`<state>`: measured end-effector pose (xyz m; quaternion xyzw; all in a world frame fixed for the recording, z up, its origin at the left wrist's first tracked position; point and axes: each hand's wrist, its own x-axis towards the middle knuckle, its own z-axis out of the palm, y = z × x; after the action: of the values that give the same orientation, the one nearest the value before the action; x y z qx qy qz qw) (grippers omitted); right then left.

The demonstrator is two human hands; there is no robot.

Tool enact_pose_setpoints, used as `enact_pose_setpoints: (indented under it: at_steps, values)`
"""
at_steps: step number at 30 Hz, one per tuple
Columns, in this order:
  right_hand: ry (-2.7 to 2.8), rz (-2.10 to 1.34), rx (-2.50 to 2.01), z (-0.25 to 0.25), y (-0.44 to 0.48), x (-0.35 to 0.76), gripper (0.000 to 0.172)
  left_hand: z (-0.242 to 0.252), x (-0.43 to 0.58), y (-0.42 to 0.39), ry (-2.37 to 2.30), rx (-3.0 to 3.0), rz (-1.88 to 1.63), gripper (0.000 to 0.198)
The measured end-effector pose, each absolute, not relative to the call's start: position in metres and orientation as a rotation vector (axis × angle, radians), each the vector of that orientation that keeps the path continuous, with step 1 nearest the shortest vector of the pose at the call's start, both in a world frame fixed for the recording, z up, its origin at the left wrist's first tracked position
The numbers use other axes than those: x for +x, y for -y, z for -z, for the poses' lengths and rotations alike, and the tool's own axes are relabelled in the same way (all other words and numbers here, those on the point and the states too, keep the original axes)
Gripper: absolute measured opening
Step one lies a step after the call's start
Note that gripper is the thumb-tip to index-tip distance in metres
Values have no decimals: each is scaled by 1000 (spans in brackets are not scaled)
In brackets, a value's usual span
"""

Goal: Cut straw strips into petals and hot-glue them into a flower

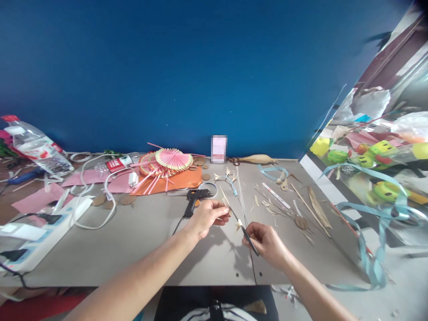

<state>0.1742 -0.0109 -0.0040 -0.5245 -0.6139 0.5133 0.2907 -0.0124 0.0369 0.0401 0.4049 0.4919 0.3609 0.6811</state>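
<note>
- The left hand (207,217) hovers over the middle of the grey table (133,249), thumb and forefinger pinched together on a thin pale strip (226,201) that looks like dried leaf or straw; the other fingers are loosely curled beneath
- The pale strip runs on a slant, its far end pointing away toward the back of the table and its near end reaching down toward the right hand (267,243)
- The right hand is closed around a black-handled tool (250,235), fingers wrapped on the handle, with the working end aimed up-left at the strip's near end, where a small pale tuft sits (whether it is a blade or fine scissors I cannot tell)
- The two hands are near each other, joined only by strip and tool, both raised just above the tabletop
- A black glue gun (195,199) lies just behind the left hand, and its cable (177,225) trails back beside the left forearm
- Further back rest a pink paper fan (173,159) on an orange sheet (182,180); a white power strip (43,234) sits far left, leaf scraps (314,207) lie to the right, and a blue ribbon (368,254) curls off the right edge
- My judgement of the risks: the strip is thin and held at one point only, so sideways pressure from the tool may snap or split it; the tool's tip works close to the left fingertips and a slip could nick them; the left forearm could snag the cable and drag the glue gun
</note>
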Motion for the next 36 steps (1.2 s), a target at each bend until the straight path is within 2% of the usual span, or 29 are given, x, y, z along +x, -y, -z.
enact_pose_setpoints:
  at_steps: [17, 25, 36]
  values:
    - [1590, -1431, -1456, -8, 16, 173, 29, -34, -16, -37, -1052, 925, -763, 17]
    - [1473, -1673, -1292, -22, 19, 174, 31, -38, -19, -34, -993, 966, -699, 13]
    - [1425, -1619, -1369, -12, 17, 172, 36, -39, -14, -32, -993, 976, -670, 16]
